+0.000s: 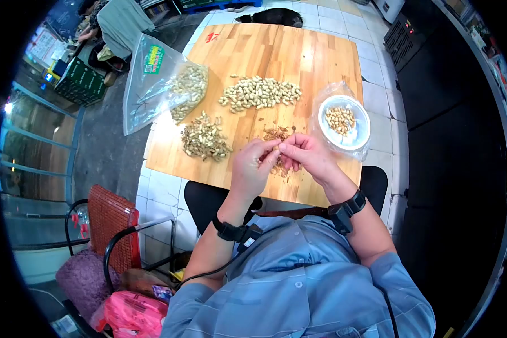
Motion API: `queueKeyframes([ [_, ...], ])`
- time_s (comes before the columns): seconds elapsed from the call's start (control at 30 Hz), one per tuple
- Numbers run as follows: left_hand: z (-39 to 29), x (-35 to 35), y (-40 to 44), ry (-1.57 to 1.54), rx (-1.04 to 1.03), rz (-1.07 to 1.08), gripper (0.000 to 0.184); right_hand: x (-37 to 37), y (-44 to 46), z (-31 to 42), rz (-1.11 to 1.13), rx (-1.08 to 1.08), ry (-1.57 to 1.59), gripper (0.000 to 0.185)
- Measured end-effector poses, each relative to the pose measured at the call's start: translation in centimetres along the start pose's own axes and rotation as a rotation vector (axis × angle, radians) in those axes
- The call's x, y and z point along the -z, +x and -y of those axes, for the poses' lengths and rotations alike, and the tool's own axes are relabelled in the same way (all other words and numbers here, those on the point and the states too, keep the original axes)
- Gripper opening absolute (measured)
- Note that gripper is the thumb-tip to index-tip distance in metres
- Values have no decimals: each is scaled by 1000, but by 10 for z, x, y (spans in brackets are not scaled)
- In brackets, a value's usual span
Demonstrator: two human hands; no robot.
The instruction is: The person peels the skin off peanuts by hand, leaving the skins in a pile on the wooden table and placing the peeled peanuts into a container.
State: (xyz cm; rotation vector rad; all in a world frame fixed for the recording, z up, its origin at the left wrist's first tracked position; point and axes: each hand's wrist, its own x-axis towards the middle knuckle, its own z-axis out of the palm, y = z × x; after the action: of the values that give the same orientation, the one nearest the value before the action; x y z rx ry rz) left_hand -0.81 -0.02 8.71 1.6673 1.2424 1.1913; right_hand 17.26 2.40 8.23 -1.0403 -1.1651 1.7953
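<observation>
Left of the unshelled peanut pile [259, 93], a plastic bag [138, 98] holds more nuts, probably as stock. Left and nearside of that pile, shells [204, 138] are heaped, seemingly to stay separate. Nearside of the pile, the left hand [250, 164] and right hand [311, 156] pinch a peanut piece [276, 148] between nearly meeting fingertips, likely for fine control. Right of the pile, a bowl [361, 121] holds kernels [339, 120], presumably within easy reach.

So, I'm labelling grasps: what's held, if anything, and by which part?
A small tan piece, likely peanut, held where the left hand and right hand meet; which part they grip cannot be told.
</observation>
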Motion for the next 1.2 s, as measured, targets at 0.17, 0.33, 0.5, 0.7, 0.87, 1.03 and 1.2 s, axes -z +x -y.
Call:
queueKeyframes([
  [0.17,10,2,-2,-76,116,131,15,9,1,-9,57,-45,-37,20],
  [0.33,18,-5,-8,-270,222,144,16,1,0,-14,-54,12,-26,27],
  [0.5,29,-34,-19,-573,296,118,16,-29,-4,-15,32,96,81,31],
  [0.7,36,-47,-25,-622,362,58,20,-35,9,-42,-102,100,112,27],
  [0.87,42,-49,-23,-590,369,54,20,-34,12,-44,-115,86,180,35],
  [1.03,36,-46,-12,-641,433,103,19,-29,6,-37,-142,37,416,42],
  [1.2,41,-48,-15,-657,471,64,19,-26,5,-41,-113,49,455,41],
])
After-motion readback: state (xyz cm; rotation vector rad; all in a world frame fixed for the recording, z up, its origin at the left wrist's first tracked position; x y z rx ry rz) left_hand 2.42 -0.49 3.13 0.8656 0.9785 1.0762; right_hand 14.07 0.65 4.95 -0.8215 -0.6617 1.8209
